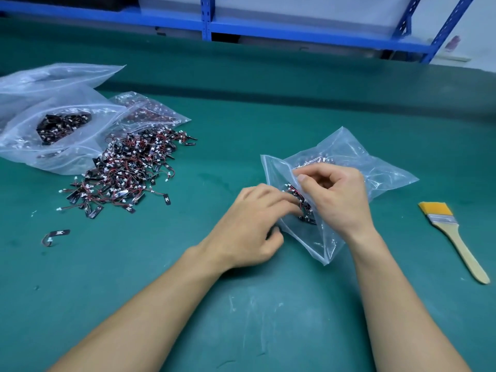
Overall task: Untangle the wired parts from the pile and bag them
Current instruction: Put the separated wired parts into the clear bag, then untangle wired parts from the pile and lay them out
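Risk: wires snag at mouth, spill onto table [268, 304] if film slips from pinch. Right hand [332, 194] pinches upper film of small bag [375, 167], mid-table toward right edge. Left hand [249, 224] reaches into mouth among wired parts [298, 194]; fingertips hidden, grip unclear. Pile [126, 170] near left edge, well apart.

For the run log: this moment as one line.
phase: bagging | left hand: at wired parts inside small bag | right hand: pinches bag mouth open | pile: on mat

Bare mat [220, 146] between parts pile [128, 170] and small bag [375, 167], paintbrush [453, 237] just right, more bags [53, 124] behind the pile.
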A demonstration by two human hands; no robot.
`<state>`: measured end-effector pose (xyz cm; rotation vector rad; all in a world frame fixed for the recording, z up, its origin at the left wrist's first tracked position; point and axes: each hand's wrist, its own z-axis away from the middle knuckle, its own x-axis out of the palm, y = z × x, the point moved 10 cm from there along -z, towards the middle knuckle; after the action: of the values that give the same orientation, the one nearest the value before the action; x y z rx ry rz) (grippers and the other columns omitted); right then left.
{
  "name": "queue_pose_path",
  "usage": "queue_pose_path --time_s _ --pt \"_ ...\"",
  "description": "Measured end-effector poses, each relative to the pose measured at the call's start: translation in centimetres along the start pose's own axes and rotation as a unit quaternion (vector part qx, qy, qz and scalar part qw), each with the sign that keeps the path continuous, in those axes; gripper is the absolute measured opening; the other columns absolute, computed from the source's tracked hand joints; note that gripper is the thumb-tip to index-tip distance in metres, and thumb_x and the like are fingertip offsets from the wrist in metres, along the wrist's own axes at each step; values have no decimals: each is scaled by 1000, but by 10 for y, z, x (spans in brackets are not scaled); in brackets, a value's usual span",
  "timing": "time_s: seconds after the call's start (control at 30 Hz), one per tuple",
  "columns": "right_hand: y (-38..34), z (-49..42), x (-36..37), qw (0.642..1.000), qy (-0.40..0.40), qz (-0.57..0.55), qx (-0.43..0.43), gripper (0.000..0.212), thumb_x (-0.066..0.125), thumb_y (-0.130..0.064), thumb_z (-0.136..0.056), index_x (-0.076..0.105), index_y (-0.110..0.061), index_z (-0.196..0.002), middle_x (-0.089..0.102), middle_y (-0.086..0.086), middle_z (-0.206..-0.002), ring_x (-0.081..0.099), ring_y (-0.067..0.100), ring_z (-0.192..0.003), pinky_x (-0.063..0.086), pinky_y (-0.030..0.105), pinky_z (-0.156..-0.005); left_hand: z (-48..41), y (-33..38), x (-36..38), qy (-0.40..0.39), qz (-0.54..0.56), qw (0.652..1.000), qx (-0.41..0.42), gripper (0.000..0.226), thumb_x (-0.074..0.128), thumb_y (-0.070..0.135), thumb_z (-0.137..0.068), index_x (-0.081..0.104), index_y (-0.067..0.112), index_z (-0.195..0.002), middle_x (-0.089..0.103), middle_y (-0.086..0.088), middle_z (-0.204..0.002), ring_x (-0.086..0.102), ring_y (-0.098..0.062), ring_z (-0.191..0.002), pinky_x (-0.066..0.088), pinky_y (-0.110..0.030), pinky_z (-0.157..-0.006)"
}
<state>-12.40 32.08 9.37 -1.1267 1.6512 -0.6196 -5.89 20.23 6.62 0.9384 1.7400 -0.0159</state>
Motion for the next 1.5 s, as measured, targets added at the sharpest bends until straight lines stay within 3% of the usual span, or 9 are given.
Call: queue_pose_path --time_s 0.13,0.3,0.5,0.63,0.93,1.0,1.13,1.23,1.5 --pt "1 0 -4 1000 14 -3 8 21 70 -9 -87 77 -27 -82 63 -20 -58 52 1 -52 40 13 -54 14 -32 -29 94 -2 992 -81 21 65 26 -79 62 22 -98 56 10 -95 46 -16 -91 44 -39 -83" --pt "0 -1 -6 1000 20 -4 5 23 70 -10 -88 75 -31 -80 64 -23 -59 54 0 -53 40 13 -55 15 -53 2 -25 -67 983 -171 30 64 58 -86 66 36 -106 53 15 -96 41 -12 -95 38 -31 -91" --pt "3 -1 -7 1000 22 0 2 24 70 -11 -88 74 -33 -79 64 -22 -59 54 -1 -53 40 12 -54 14 -45 -4 -14 -27 993 -110 7 68 36 -91 70 30 -89 56 14 -82 44 -11 -82 47 -37 -77" --pt "2 0 -4 1000 17 13 -5 21 70 -12 -87 75 -30 -80 66 -22 -61 56 -1 -54 40 10 -54 17 -33 -32 118 63 989 -64 3 71 24 -86 71 24 -83 57 15 -72 49 -9 -73 39 -21 -69" --pt "-1 1 2 999 -3 34 -16 16 70 -13 -87 76 -27 -84 67 -18 -66 57 4 -58 41 12 -57 0 -4 -2 77 -61 995 -25 42 63 16 -89 63 23 -130 66 15 -120 47 -19 -90 44 -38 -73" --pt "-8 2 4 997 -8 57 -41 10 66 -28 -87 75 -28 -91 69 -15 -78 60 8 -71 44 17 -66 4 -8 -3 63 -40 997 -27 43 61 13 -88 63 24 -130 65 15 -122 46 -19 -90 45 -40 -77" --pt "-10 10 42 976 -158 127 -75 55 44 -59 -93 62 -27 -134 57 -17 -130 45 7 -120 35 20 -101 15 -26 -28 108 4 994 -33 17 64 13 -86 71 18 -100 70 11 -95 49 -19 -82 49 -38 -79" --pt "11 19 60 951 -240 194 -25 73 31 -76 -90 52 -31 -144 56 -19 -126 41 9 -120 37 34 -107 26 -53 -48 125 -11 989 -79 13 64 15 -85 69 19 -97 68 11 -94 51 -16 -83 47 -32 -78" --pt "38 6 20 930 -180 314 63 54 41 -78 -83 67 -31 -76 64 -16 -65 60 9 -71 50 35 -68 70 -150 -118 110 -175 956 -208 49 51 5 -70 68 20 -113 67 3 -116 52 -29 -108 41 -46 -94"
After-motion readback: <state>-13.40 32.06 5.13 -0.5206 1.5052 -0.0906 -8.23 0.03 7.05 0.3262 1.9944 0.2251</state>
